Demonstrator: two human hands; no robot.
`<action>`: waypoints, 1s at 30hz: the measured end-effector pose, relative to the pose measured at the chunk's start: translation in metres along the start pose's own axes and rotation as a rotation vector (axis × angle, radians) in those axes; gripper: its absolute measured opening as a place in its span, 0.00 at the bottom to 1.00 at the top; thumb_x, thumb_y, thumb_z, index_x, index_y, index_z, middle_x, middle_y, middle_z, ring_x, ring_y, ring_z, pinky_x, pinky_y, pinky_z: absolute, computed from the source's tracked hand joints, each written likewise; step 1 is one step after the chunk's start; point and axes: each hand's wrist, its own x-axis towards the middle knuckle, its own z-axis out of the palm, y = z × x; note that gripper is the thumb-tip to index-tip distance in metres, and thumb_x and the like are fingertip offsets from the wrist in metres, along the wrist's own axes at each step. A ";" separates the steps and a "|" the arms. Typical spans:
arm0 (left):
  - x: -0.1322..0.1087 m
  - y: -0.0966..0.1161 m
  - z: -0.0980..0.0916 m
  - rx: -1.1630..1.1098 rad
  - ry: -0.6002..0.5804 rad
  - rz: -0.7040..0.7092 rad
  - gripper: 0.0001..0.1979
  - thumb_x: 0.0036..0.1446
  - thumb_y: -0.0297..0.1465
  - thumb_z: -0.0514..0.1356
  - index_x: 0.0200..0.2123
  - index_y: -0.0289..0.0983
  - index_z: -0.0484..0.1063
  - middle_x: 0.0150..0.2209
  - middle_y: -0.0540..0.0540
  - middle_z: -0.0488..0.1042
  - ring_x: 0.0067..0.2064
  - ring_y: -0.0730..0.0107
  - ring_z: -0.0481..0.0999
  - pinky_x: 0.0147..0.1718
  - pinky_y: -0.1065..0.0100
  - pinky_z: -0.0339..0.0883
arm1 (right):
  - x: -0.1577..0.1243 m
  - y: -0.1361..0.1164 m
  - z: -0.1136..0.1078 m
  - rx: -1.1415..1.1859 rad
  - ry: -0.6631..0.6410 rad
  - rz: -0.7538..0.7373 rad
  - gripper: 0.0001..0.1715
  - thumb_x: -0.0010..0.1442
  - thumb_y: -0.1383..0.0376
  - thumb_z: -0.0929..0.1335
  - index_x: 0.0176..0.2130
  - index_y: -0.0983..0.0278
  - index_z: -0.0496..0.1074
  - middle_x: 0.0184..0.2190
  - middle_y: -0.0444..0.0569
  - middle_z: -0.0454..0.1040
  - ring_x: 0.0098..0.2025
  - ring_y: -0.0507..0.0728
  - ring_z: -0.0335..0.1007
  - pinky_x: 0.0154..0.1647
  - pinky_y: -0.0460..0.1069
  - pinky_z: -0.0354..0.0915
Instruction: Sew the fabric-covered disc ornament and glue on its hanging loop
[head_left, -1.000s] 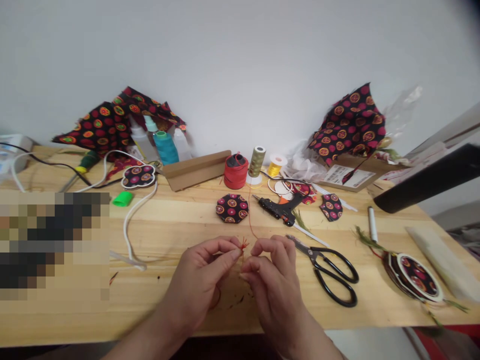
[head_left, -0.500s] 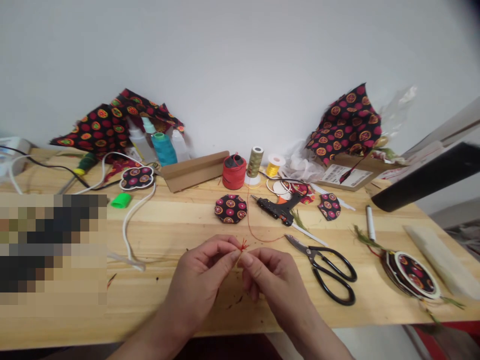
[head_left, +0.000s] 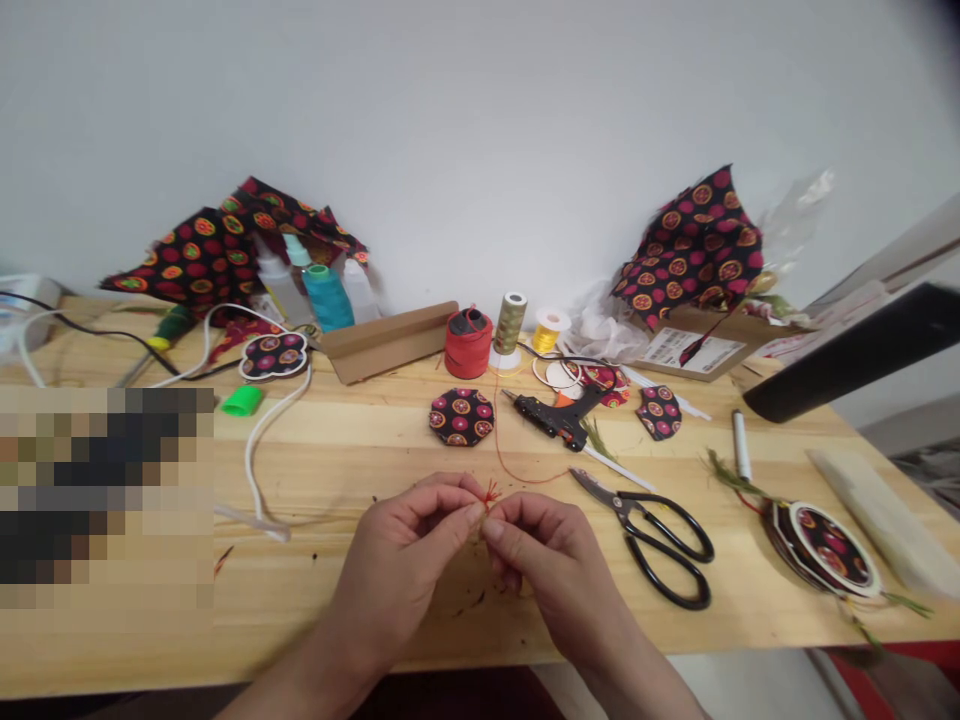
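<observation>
Red tuft point(head_left: 490, 492), small, frayed ends up, held above the table point(head_left: 360, 450) between two sets of fingertips. Left hand point(head_left: 409, 540): thumb and forefinger pinched on the tuft's base. Right hand point(head_left: 551, 545): thumb and forefinger likewise closed at the base, tips meeting the left's. Scissors point(head_left: 622, 504), black-handled, lying just right of the right hand, blades toward the wall. Thread point(head_left: 498, 440), red, one length, curving across the wood to the scissors' tip. Patch point(head_left: 462, 417), octagonal, dark, patterned, beyond the hands. Glue gun point(head_left: 553, 415), black, right of the patch. Behind these, in a row: red spool point(head_left: 469, 350), olive spool point(head_left: 511, 325), yellow spool point(head_left: 548, 335).
</observation>
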 end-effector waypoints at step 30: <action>0.001 -0.003 0.001 -0.085 0.037 -0.079 0.06 0.46 0.33 0.63 0.24 0.37 0.77 0.37 0.46 0.77 0.42 0.66 0.74 0.44 0.71 0.63 | -0.008 0.005 -0.002 -0.094 -0.157 0.018 0.09 0.52 0.67 0.65 0.22 0.67 0.65 0.17 0.39 0.57 0.21 0.47 0.50 0.22 0.44 0.47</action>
